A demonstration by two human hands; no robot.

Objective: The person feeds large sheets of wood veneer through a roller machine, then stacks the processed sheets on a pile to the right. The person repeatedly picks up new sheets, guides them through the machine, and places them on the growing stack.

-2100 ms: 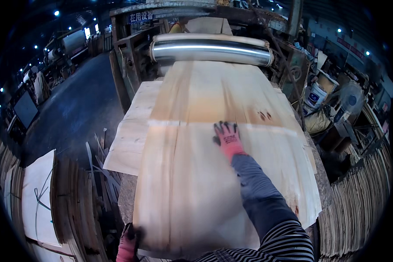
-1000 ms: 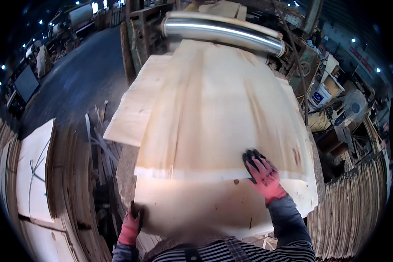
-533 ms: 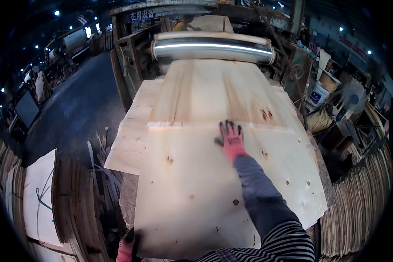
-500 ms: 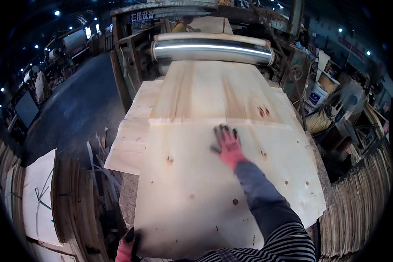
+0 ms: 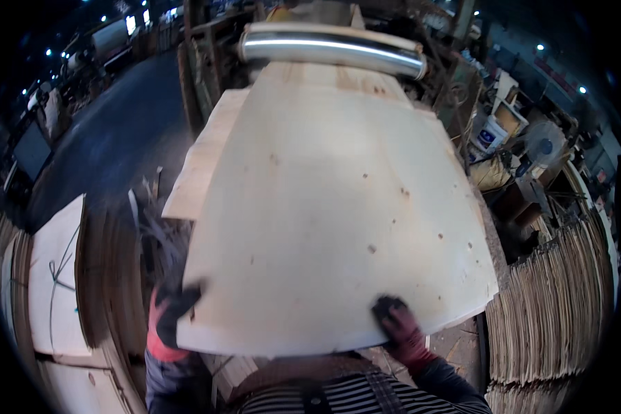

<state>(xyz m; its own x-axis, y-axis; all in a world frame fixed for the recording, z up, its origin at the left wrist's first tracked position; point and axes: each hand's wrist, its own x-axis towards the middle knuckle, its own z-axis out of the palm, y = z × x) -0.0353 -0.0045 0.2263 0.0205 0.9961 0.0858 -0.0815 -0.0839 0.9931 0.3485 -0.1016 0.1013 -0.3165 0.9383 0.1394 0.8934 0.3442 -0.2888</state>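
At the near edge of the wide veneer sheet [image 5: 338, 207], the gloved fingers of the left hand [image 5: 167, 321] are closed over its left corner, while those of the right hand [image 5: 401, 332] are pressed down on the right part of the same edge. The sheet is held over the stack of veneer [image 5: 200, 165] below the steel roller [image 5: 331, 48]. The step in hand is judged to be drawing and squaring the sheet; even pull from both hands is called for. Stacked sheets [image 5: 552, 297] are crowded at the right, pale boards [image 5: 55, 276] at the left.
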